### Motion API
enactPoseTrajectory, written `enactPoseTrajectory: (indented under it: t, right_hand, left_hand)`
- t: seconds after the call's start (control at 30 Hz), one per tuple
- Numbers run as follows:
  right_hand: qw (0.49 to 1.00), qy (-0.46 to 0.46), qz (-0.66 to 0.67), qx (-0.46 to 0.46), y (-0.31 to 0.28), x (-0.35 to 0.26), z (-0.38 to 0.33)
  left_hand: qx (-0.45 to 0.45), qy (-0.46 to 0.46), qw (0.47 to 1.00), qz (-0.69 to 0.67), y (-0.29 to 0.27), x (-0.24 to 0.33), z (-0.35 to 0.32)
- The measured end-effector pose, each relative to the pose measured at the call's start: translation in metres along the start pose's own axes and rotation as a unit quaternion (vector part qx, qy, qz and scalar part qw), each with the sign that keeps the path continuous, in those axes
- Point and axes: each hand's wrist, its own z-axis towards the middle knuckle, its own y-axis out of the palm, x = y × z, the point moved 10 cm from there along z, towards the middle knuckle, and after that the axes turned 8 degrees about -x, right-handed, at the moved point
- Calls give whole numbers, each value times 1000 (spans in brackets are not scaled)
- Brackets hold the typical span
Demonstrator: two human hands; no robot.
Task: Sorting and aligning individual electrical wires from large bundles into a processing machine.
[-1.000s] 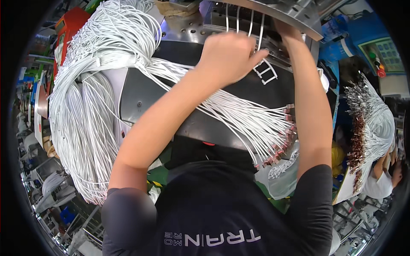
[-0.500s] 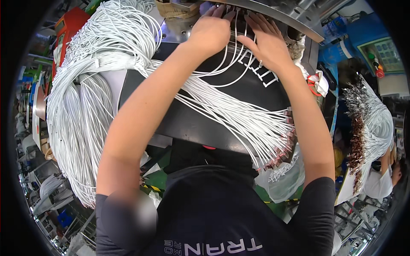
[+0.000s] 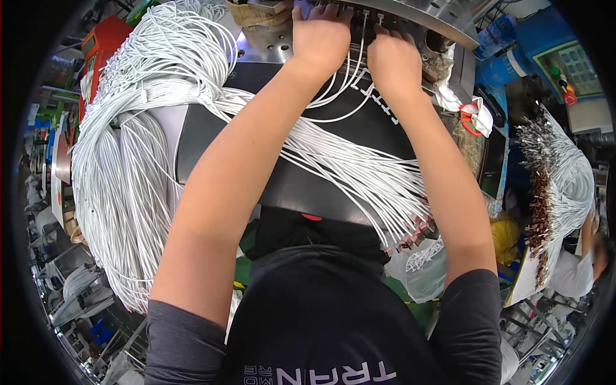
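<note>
Both hands up at metal fixture (image 3: 410, 16): my left hand (image 3: 321, 38) & right hand (image 3: 393, 61) side by side, fingers curled on white wires (image 3: 350, 70) w/ ends there.

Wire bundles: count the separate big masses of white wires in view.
2. One large white wire bundle hangs at the left and fans across the black worktop under both forearms; another white wire bundle hangs at the far right. More may be hidden.
</note>
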Motion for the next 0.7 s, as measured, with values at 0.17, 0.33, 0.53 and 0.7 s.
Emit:
enactPoseTrajectory:
  t: [0.17,0.33,0.53,0.7]
  right_hand:
    - [983,29,182,-17,-27,20,-21]
    - [958,103,197,183,-150,85,-156]
    - [915,316,252,-15,-96,104,-416]
    - [834,322,430,-122,-7,15,-484]
  left_hand:
    - [80,49,994,-56,-17,10,-25]
    - [-152,-69,841,-515,-117,-10,-164]
    - [-212,-418,381,-797,-45,-39,-404]
    - [-122,-515,598,-602,-27,-121,-431]
